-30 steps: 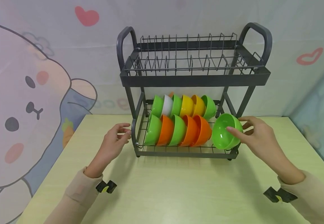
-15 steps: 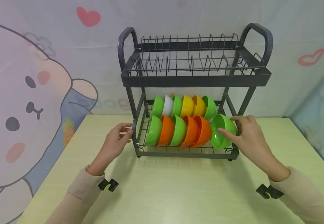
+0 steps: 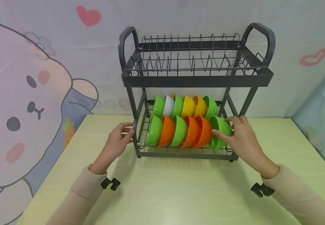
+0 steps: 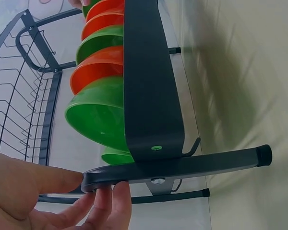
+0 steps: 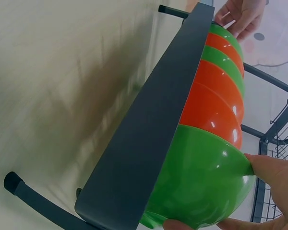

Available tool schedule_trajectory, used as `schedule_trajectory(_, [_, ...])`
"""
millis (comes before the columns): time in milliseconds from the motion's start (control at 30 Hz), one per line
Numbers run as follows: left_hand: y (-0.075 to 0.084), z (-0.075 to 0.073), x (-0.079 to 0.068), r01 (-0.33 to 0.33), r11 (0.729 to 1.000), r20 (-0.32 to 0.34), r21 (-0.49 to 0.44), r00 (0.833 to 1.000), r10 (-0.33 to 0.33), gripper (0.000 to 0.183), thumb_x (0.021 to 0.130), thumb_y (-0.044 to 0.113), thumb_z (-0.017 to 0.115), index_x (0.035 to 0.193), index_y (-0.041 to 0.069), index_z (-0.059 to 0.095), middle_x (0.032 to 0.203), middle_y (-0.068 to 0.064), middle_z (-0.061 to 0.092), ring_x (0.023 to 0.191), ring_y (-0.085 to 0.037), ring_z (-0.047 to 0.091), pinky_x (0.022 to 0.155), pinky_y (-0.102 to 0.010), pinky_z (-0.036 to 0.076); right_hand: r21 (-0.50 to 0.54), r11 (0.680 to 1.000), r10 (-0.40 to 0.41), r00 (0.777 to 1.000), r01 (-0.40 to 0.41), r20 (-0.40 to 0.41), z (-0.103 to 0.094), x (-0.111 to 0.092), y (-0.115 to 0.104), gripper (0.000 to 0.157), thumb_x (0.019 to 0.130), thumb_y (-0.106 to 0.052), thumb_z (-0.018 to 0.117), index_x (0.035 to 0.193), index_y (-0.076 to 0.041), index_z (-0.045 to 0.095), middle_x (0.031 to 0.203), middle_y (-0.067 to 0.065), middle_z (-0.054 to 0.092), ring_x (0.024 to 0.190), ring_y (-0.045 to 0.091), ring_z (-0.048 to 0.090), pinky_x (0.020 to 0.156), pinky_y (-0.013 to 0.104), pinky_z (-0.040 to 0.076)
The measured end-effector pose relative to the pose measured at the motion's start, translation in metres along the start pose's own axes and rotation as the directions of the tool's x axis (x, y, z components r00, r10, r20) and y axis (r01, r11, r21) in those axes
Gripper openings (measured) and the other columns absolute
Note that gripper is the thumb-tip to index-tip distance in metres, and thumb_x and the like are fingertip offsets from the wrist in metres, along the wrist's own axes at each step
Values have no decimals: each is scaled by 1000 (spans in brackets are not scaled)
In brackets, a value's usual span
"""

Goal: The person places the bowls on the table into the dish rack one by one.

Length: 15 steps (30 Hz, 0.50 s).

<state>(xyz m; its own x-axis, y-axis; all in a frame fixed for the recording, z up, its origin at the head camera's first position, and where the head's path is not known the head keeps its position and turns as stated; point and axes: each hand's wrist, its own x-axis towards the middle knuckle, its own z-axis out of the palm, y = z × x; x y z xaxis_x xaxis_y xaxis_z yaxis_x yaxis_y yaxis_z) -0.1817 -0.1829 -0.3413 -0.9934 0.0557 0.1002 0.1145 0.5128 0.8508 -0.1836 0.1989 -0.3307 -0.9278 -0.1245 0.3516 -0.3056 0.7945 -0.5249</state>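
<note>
At the front right of the lower tier, a green bowl (image 3: 217, 132) stands on its side, with its mouth facing left against the orange bowls (image 3: 204, 131). My right hand (image 3: 243, 137) grips it from the right. In the right wrist view, the thumb lies at the edge of the green bowl (image 5: 199, 177) and the other fingers are at its bottom. My left hand (image 3: 117, 140) pinches the left side frame of the black dish rack (image 3: 196, 82). The left wrist view has the thumb and fingers on opposite sides of the curved side bar (image 4: 129, 171).
A back row holds green, white and yellow bowls (image 3: 189, 106). The front row alternates green (image 3: 154, 131) and orange bowls. Above is the rack's upper wire tier (image 3: 192, 64). The rack stands on a pale wooden table (image 3: 179, 193) before a printed cloth (image 3: 106, 47).
My right hand has moved left with the green bowl, bringing it into the front row against the orange bowls. My left hand has shifted slightly right, onto the rack's side.
</note>
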Motion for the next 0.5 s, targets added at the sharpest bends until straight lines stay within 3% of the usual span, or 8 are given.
schedule_trajectory(300, [-1,2,1,-9,1000,-12,0,1000,9,34,95,9,50,128,1,44,107,-22,55,90,-32,61,76,-38,55,6,1000,-2,1000,2,1,7,2,-1,68,81,-52,63,118,4,52,98,19,44,71,26,40,51,30,39])
schedule_trajectory(500, [-2,2,3,-3,1000,-10,12,1000,3,35,95,11,50,128,2,44,106,-20,55,89,-31,61,73,-32,55,17,1000,-11,1000,11,1,11,4,1,68,81,-51,63,118,5,51,93,17,43,67,24,37,48,29,35])
